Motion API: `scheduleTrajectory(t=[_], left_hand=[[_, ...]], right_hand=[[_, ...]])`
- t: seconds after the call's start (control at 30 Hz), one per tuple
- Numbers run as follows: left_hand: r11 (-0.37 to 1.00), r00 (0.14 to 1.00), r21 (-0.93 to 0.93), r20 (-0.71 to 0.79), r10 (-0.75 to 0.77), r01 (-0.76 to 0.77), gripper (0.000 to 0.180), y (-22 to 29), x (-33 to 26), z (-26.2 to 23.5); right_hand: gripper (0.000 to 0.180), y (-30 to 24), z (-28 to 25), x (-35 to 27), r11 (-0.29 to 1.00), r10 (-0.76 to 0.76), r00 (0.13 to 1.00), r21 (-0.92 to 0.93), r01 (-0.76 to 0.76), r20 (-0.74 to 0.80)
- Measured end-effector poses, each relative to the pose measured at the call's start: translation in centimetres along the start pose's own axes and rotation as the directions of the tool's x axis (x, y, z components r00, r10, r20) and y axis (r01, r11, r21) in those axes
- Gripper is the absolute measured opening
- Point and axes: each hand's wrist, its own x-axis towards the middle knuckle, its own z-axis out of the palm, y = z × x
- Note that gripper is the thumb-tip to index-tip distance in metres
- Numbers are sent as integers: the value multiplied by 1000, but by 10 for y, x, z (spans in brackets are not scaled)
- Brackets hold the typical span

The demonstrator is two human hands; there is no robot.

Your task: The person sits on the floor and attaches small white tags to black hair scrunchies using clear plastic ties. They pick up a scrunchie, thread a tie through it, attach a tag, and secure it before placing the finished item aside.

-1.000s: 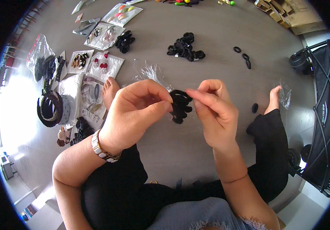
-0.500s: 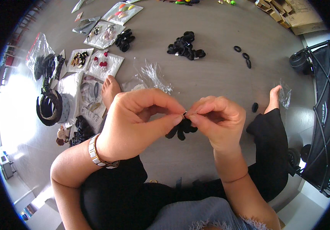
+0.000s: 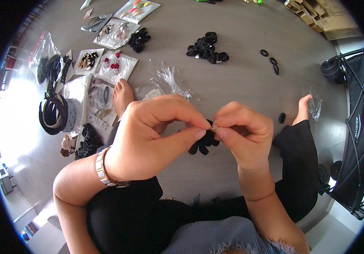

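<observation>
Small black hair-tie bundle (image 3: 204, 143) being pinched between left hand (image 3: 148, 135) thumb and forefinger and right hand (image 3: 243, 133) fingertips, held above grey floor (image 3: 237, 80). Judged light, soft, stretchy; best gripped at band edge. Similar black elastic heap (image 3: 207, 48) and crinkled clear bag (image 3: 169, 80) lying beyond.

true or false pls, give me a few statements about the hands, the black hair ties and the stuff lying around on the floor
1. Both hands pinch at a small bunch of black hair ties. True.
2. The left hand wears a glove. False: it is bare, with a wristwatch at the wrist.
3. Another pile of black hair ties lies farther off on the floor. True.
4. The right hand rests flat on the floor. False: it is raised, fingertips meeting the left hand's.
5. The person wears shoes. False: both feet are bare.
</observation>
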Motion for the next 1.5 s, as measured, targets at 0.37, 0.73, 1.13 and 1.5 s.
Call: scheduleTrajectory(t=[0.37, 0.73, 1.13, 1.5], left_hand=[[985, 984, -20, -41, -172, 172, 10, 6, 0, 2], [988, 990, -98, -55, -129, 123, 11, -1, 1, 2], [885, 959, -454, -191, -211, 104, 11, -13, 8, 6], [942, 967, -331, -216, -133, 56, 9, -18, 11, 16]], right_hand=[[11, 2, 1, 1, 996, 18, 1000, 86, -20, 24], [12, 3, 2, -1, 985, 86, 996, 150, -84, -6], [17, 0, 11, 1, 986, 103, 994, -128, -107, -37], [12, -6, 15, 2, 945, 313, 943, -60, -321, -112]])
